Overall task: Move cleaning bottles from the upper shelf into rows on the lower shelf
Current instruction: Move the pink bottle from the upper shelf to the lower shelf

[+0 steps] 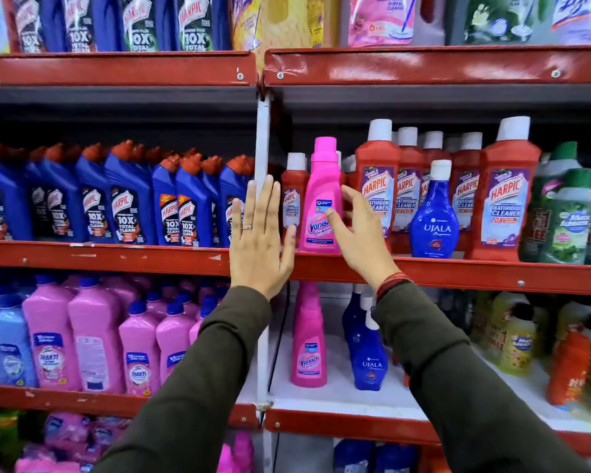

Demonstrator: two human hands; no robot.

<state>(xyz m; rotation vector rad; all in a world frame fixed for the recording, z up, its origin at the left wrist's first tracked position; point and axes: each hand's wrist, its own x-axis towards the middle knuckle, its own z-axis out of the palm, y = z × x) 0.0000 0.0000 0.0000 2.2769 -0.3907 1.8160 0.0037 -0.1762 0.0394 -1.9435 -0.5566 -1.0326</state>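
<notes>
Shop shelving unit, two bays: red-painted metal shelf edges (458, 64) chipped and riveted, divided by a white upright post (262, 138), white shelf board (338, 394) in the lower right bay, dark grey undersides shadowing the tiers, lit evenly with glare on the upper lip.

head view | faces shelves (423, 273) straight on | close, probably arm's reach
</notes>
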